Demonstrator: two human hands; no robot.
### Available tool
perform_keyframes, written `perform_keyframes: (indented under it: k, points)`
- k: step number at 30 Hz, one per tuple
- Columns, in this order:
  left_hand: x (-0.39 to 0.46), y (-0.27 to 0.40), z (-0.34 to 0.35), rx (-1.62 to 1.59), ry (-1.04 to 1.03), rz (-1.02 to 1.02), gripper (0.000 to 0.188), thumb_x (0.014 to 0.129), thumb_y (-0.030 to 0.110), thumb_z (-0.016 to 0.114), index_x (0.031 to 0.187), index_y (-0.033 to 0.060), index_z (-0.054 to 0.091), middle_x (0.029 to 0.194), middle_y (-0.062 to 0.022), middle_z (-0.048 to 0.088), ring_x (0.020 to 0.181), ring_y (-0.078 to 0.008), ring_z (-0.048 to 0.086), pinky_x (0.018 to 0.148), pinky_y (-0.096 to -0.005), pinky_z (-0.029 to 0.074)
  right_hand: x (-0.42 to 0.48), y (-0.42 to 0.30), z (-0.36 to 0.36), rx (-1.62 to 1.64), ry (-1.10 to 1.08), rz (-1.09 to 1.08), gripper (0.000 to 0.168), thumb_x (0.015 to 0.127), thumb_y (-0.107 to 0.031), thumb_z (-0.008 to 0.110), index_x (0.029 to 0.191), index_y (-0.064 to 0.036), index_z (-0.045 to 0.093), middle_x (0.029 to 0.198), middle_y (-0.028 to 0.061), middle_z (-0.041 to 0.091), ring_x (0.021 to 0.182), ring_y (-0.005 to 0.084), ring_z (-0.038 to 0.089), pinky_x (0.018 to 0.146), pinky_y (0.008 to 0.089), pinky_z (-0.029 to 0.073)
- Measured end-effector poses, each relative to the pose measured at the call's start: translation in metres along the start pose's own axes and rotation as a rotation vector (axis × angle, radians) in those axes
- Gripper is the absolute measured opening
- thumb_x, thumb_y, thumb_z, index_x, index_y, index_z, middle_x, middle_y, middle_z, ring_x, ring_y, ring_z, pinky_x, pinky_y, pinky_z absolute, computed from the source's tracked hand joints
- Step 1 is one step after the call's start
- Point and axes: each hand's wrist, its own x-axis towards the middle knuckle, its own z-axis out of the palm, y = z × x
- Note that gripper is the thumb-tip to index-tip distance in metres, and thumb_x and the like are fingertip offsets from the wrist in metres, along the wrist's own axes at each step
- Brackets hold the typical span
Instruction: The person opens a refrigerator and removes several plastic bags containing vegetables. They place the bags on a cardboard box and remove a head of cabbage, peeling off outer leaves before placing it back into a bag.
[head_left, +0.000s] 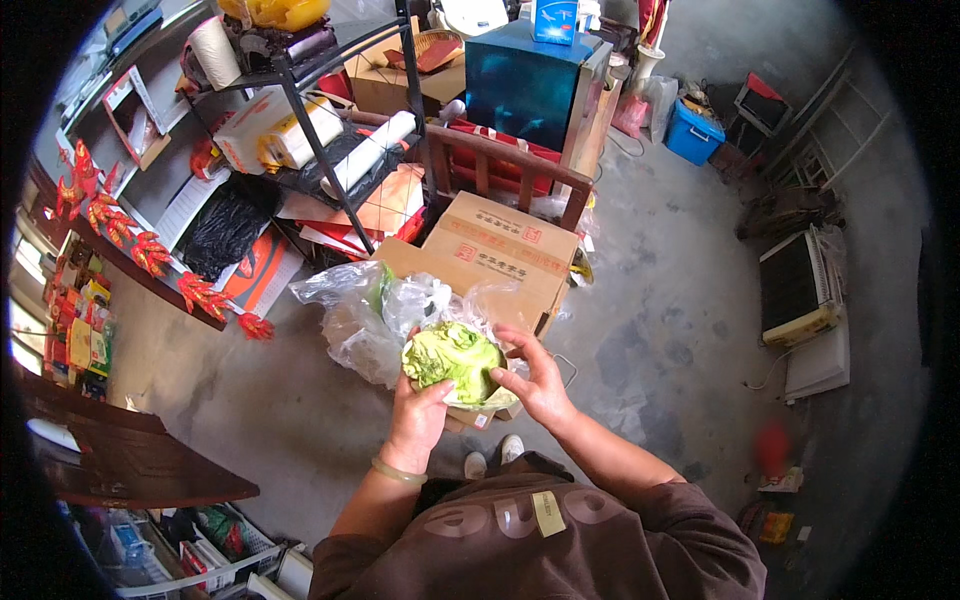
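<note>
A head of leafy green vegetable, perhaps lettuce or cabbage (454, 360), is held up in front of me. My left hand (421, 401) grips it from the left and below, thumb on its lower edge. At its right side my right hand (536, 379) has its fingers spread and curved, with the thumb tip at or near the leaves; whether it presses on them is unclear. Crumpled clear plastic bags (356, 322) lie just beyond, one with something green inside. They rest against cardboard boxes (499, 244) bearing printed writing.
A black wire rack (322, 161) with rolls and packages stands ahead to the left, beside a wooden rail (517, 154). A dark wooden table edge (172, 465) juts in from the left. Further right are a blue plastic bin (694, 135) and a heater-like appliance (799, 289) on the concrete floor.
</note>
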Motion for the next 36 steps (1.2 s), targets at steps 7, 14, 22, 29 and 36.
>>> perform_keyframes:
  k: [7,14,22,29,36]
  points:
    - [-0.025,0.015,-0.009,0.181,-0.02,0.118,0.09,0.071,-0.011,0.063,0.146,0.0067,0.016,0.134,-0.0133,0.043,0.122,-0.0249,0.047,0.102,-0.0373,0.04,0.0,-0.056,0.034,-0.157,-0.077,-0.217,0.028,0.078,-0.008,0.072,0.102,-0.002,0.06,0.093,0.0069,0.058,0.076,0.0148,0.056,0.066,0.027,0.044]
    - [-0.044,0.026,-0.003,0.503,-0.019,0.303,0.095,0.072,-0.007,0.069,0.147,0.0069,0.012,0.131,-0.0146,0.046,0.116,-0.023,0.051,0.099,-0.036,0.044,-0.008,-0.074,0.071,-0.346,-0.055,-0.196,0.039,0.071,-0.017,0.079,0.1,-0.002,0.058,0.093,0.0082,0.056,0.078,0.0172,0.057,0.068,0.0284,0.048]
    - [-0.043,0.04,-0.024,0.131,-0.162,0.12,0.107,0.067,0.0,0.078,0.148,0.0073,0.008,0.138,-0.0112,0.039,0.125,-0.0234,0.043,0.103,-0.0367,0.038,-0.008,-0.054,0.07,0.348,-0.063,0.225,0.01,0.087,-0.009,0.064,0.091,-0.004,0.056,0.104,0.0063,0.06,0.094,0.0134,0.055,0.085,0.0275,0.043]
    - [-0.042,0.041,-0.026,-0.069,-0.099,0.076,0.09,0.074,0.01,0.074,0.145,0.0069,0.019,0.137,-0.0104,0.042,0.126,-0.0252,0.042,0.108,-0.0403,0.031,-0.007,-0.047,0.072,0.765,0.02,0.317,0.009,0.085,-0.002,0.062,0.091,-0.004,0.056,0.093,0.0108,0.065,0.09,0.0183,0.06,0.083,0.0297,0.046]
    - [-0.041,0.047,-0.046,-0.121,-0.008,0.066,0.065,0.078,0.005,0.06,0.138,0.0068,0.037,0.134,-0.0103,0.047,0.125,-0.0277,0.045,0.107,-0.0432,0.034,-0.002,-0.044,0.046,0.9,0.212,0.4,0.015,0.087,0.003,0.055,0.101,-0.003,0.055,0.088,0.0087,0.061,0.078,0.0173,0.059,0.073,0.0291,0.05]
